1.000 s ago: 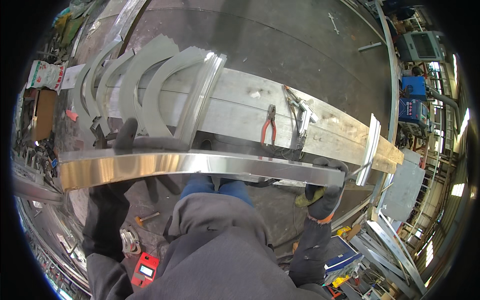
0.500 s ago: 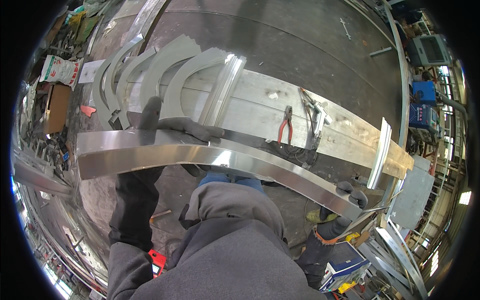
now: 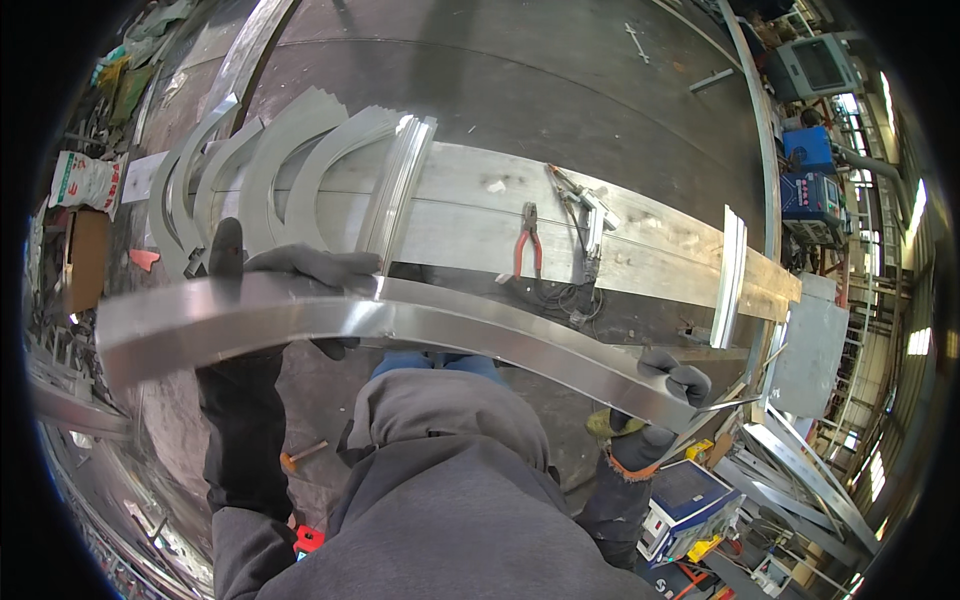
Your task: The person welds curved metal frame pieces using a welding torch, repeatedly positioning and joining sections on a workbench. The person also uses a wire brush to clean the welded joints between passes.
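Currently, the fingers of the left hand [image 3: 310,264] are partly spread in a dark grey knit-looking glove: thumb raised at the far edge, the others laid along it, with fingertips also showing under the near edge. They grip the curved metal strip [image 3: 420,325]. The right hand [image 3: 684,382], in a similar glove with an orange cuff, has its fingers bent closely around the strip's right end.

Strip: silvery, satin sheen with one bright glare patch; two faces meet along a long bent edge, so the profile is angled rather than flat. It is held in a shallow arc across the front of the body, between torso and bench [image 3: 465,235], left end slightly blurred.

Bench: long pale boards, smudged and scuffed, brownish toward the right end. At its left lie matte grey crescent plates [image 3: 262,185], fanned and overlapping. Beside these, a bundle of straight bright strips [image 3: 402,190] lies crosswise. Mid-bench: pliers [image 3: 528,243], red-handled, legs apart. Right of them, a metal hand tool [image 3: 593,212], exact kind unclear. Farther right, white ridged lengths [image 3: 731,275] cross the boards.

Floor: hammer [image 3: 303,456], wooden handle, near the left sleeve.
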Demonstrator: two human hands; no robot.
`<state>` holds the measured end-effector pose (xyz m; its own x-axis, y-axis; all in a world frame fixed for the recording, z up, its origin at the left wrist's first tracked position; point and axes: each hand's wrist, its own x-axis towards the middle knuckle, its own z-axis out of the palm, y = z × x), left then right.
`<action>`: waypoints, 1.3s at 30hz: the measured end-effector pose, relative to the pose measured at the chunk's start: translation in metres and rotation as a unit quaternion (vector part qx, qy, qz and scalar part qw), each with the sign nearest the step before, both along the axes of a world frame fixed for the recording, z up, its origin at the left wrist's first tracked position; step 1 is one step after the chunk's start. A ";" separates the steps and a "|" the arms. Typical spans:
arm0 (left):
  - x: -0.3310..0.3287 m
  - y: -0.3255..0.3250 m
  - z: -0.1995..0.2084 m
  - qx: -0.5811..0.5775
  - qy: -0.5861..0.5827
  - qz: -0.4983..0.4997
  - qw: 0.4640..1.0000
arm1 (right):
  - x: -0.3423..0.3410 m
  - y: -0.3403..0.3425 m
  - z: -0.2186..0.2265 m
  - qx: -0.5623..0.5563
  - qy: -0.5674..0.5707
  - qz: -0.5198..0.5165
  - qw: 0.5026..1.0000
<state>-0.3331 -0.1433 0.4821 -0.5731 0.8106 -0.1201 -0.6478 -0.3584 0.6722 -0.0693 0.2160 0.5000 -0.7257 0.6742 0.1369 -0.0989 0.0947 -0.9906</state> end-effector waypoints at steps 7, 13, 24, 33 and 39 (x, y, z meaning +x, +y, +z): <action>0.016 0.025 -0.011 -0.114 0.012 0.242 0.964 | 0.004 -0.023 0.023 -0.005 -0.098 -0.022 0.995; 0.012 0.034 -0.010 -0.157 0.078 0.263 0.949 | 0.013 -0.028 0.032 0.016 -0.112 0.004 0.994; 0.008 0.039 -0.020 -0.203 0.069 0.265 0.940 | 0.019 -0.039 0.030 0.114 -0.205 -0.018 0.972; -0.041 0.111 -0.106 -0.228 0.031 0.146 0.962 | 0.014 -0.063 -0.044 0.038 -0.352 0.067 0.933; 0.037 0.157 -0.162 -0.451 -0.092 0.154 0.874 | 0.001 -0.069 -0.138 -0.169 -0.244 -0.075 0.952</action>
<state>-0.2966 0.0138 0.3196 -0.6513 0.1486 -0.7441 -0.7408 0.0875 0.6660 -0.0680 0.1472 0.3615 -0.5402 0.7205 -0.4349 0.3710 -0.2600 -0.8915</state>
